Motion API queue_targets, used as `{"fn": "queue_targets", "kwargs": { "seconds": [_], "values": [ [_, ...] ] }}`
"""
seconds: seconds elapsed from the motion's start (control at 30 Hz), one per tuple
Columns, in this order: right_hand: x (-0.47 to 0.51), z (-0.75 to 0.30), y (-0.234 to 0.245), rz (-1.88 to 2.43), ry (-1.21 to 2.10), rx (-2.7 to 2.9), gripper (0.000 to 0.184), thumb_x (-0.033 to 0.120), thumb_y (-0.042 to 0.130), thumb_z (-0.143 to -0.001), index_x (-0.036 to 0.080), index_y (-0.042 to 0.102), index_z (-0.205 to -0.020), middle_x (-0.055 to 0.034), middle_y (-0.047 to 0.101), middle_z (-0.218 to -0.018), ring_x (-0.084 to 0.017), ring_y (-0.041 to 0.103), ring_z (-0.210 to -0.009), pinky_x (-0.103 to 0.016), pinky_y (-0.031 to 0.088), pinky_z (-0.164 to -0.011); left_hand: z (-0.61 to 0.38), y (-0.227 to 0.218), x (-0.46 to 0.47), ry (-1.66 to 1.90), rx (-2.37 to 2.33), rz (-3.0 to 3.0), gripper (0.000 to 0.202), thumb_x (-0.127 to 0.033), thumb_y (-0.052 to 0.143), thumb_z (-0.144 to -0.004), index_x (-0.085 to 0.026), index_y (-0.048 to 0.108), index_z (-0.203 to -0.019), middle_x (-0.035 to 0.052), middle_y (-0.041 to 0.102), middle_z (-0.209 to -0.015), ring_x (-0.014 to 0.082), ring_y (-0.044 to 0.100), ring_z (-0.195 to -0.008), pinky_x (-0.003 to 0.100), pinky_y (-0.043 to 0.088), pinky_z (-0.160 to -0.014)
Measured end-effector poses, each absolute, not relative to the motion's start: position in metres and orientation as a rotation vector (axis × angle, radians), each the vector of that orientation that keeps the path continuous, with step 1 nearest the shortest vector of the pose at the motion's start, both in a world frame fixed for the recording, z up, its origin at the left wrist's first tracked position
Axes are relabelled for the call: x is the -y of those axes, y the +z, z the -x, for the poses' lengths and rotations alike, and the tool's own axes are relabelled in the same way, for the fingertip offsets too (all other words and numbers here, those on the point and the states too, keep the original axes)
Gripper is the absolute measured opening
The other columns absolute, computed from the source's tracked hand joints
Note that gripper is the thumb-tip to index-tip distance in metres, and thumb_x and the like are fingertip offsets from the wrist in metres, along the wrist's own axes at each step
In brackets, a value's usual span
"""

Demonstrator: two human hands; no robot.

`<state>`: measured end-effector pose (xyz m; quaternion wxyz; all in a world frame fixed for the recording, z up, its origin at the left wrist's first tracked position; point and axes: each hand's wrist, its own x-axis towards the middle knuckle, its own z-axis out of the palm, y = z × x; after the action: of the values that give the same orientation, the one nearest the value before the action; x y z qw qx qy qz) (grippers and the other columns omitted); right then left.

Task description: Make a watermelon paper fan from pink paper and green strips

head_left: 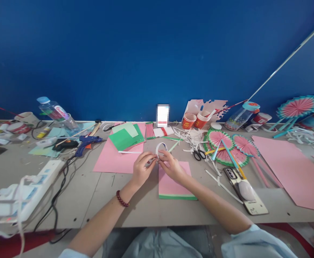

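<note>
A white ring that looks like a roll of tape [157,147] stands on edge between my hands. My left hand [143,168] is closed in a pinch at its lower left side. Fingertips of my right hand [173,167] press against its lower right side and meet those of the left. What lies right between the fingertips is too small to make out. Under my right hand and wrist lies a pink paper stack with a green edge [177,184]. Left of centre, green sheets [126,139] rest on a larger pink sheet [111,157].
Black-handled scissors [199,154], white paper strips [194,136] and pink paper fans [220,141] lie to the right, near a phone [249,195]. Red paper cups [189,121] stand behind. On the left are a blue glue gun [88,142], a power strip [42,190] and black cables [55,200].
</note>
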<state>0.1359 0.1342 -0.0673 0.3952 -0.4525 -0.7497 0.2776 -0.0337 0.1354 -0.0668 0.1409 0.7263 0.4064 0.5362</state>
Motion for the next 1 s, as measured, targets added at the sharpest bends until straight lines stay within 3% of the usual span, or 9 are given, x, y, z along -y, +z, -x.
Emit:
{"fn": "queue_targets", "kwargs": {
  "seconds": [0.23,0.4,0.57,0.7,0.8,0.87,0.93,1.0],
  "values": [
    [-0.136,-0.136,-0.070,1.149,0.772,1.838,0.038,0.023,0.050,-0.088,0.026,0.047,-0.125,-0.0023,0.073,-0.090,-0.018,0.071,-0.084,-0.032,0.056,-0.076,0.033,-0.064,-0.134,1.523,-1.171,-2.166,0.010,-0.023,0.053,-0.090,-0.021,0.063,-0.087,0.0051,0.064,-0.091,0.0143,0.062,-0.082,0.024,0.053,-0.064],
    [-0.139,-0.135,-0.071,1.109,0.883,1.712,0.023,0.026,0.051,-0.086,0.025,0.057,-0.109,-0.0011,0.072,-0.081,-0.017,0.070,-0.072,-0.030,0.056,-0.067,0.033,-0.064,-0.132,1.517,-1.012,-2.375,0.014,-0.011,0.054,-0.087,-0.022,0.060,-0.093,0.0030,0.068,-0.088,0.0134,0.063,-0.082,0.026,0.053,-0.073],
    [-0.146,-0.143,-0.070,1.086,0.785,1.650,0.008,0.026,0.054,-0.084,0.022,0.060,-0.086,0.0017,0.064,-0.067,-0.013,0.063,-0.057,-0.025,0.051,-0.058,0.029,-0.057,-0.129,1.529,-0.998,-2.497,0.021,-0.013,0.053,-0.088,-0.023,0.059,-0.105,0.0051,0.070,-0.096,0.0159,0.066,-0.089,0.030,0.053,-0.080],
    [-0.158,-0.155,-0.065,1.063,0.758,1.531,0.011,0.030,0.054,-0.085,0.021,0.060,-0.085,-0.0017,0.067,-0.076,-0.011,0.059,-0.053,-0.026,0.050,-0.057,0.024,-0.047,-0.128,1.654,-1.124,-2.379,0.031,-0.015,0.057,-0.086,-0.021,0.055,-0.116,0.0088,0.065,-0.107,0.0163,0.065,-0.087,0.028,0.053,-0.071],
    [-0.169,-0.167,-0.061,1.049,0.767,1.309,0.014,0.033,0.057,-0.083,0.020,0.057,-0.086,-0.0019,0.068,-0.079,-0.010,0.058,-0.049,-0.025,0.049,-0.053,0.019,-0.046,-0.138,1.415,-1.169,-2.280,0.019,-0.018,0.054,-0.088,-0.021,0.060,-0.106,0.0041,0.064,-0.094,0.0124,0.062,-0.075,0.023,0.051,-0.064],
    [-0.176,-0.174,-0.059,1.050,0.758,1.167,0.016,0.034,0.060,-0.081,0.020,0.055,-0.086,-0.0007,0.068,-0.077,-0.009,0.057,-0.047,-0.024,0.048,-0.051,0.013,-0.051,-0.152,1.134,-1.186,-2.323,0.011,-0.020,0.054,-0.088,-0.022,0.064,-0.093,0.0017,0.065,-0.088,0.0140,0.063,-0.080,0.024,0.050,-0.067],
    [-0.182,-0.180,-0.058,1.039,0.749,1.066,0.017,0.034,0.062,-0.080,0.020,0.053,-0.085,0.0005,0.067,-0.076,-0.008,0.056,-0.044,-0.024,0.047,-0.049,0.006,-0.059,-0.169,0.872,-1.232,-2.392,0.009,-0.023,0.058,-0.087,-0.022,0.066,-0.091,0.0021,0.065,-0.090,0.0169,0.063,-0.087,0.027,0.050,-0.073],
    [-0.185,-0.184,-0.058,1.027,0.748,1.009,0.020,0.035,0.063,-0.079,0.020,0.052,-0.084,0.0016,0.067,-0.074,-0.008,0.054,-0.043,-0.023,0.046,-0.048,-0.002,-0.066,-0.184,0.580,-1.296,-2.524,0.013,-0.023,0.060,-0.086,-0.022,0.067,-0.097,0.0029,0.065,-0.093,0.0182,0.063,-0.089,0.026,0.049,-0.070]
  ]
}}
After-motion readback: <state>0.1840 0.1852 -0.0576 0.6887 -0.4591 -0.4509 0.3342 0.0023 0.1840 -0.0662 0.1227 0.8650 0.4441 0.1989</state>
